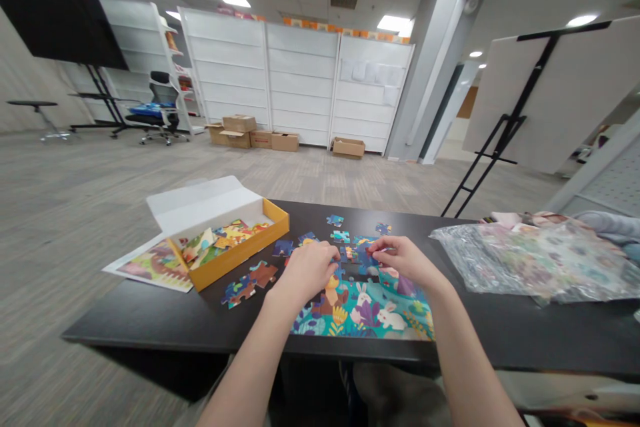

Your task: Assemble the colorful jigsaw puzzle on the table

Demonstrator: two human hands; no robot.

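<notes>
A partly joined jigsaw puzzle (367, 313) with white rabbits and plants on teal lies near the table's front edge. My right hand (400, 257) is over its upper right part, thumb and forefinger pinched on a dark blue puzzle piece (369, 261). At the puzzle's upper left, my left hand (310, 270) is closed, its fingers curled down; what is under the fingertips is hidden. Loose pieces lie past the hands, among them a teal piece (341, 237), a blue piece (335, 220) and another piece (383, 228). A brown-and-blue joined cluster (249, 283) lies left of my left hand.
An open yellow box (240, 253) holding more pieces stands on the left of the black table (500, 327), partly over a picture sheet (150, 265). Clear plastic packages (535, 257) lie on the right. Cardboard boxes (285, 141) and white shelving (300, 80) stand across the room.
</notes>
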